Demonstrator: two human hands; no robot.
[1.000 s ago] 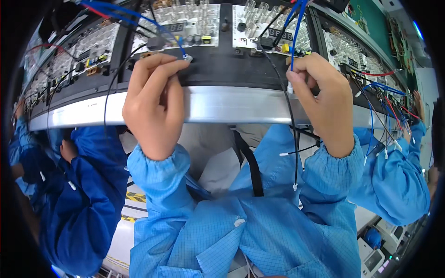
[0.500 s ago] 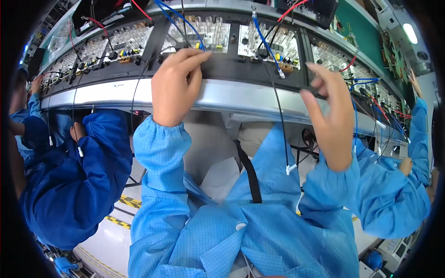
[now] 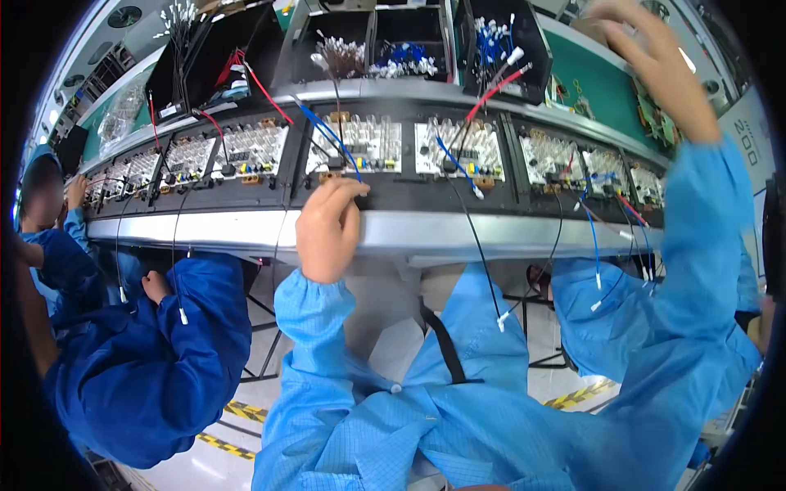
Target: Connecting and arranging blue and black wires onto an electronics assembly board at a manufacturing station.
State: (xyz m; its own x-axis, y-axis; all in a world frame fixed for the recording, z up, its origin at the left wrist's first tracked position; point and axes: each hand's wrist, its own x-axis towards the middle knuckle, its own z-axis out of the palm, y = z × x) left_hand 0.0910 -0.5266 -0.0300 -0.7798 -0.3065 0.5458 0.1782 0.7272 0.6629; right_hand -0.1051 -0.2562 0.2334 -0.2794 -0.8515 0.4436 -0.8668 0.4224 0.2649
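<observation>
Right hand (image 3: 652, 56) has risen, blurred fingers parted, dark printed characters (image 3: 744, 131) rightward; left hand (image 3: 329, 225) bunches beside thin blue insulated wires (image 3: 321, 124), pinch unclear.

Pale floor (image 3: 196, 470), yellow-black striped tape (image 3: 247, 411)

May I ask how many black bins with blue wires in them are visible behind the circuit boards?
2: the middle bin at the top, and the right bin next to it. Others may be hidden.

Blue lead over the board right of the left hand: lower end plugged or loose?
Loose, seemingly: the blue lead has its white tip past the board, unattached.
</observation>
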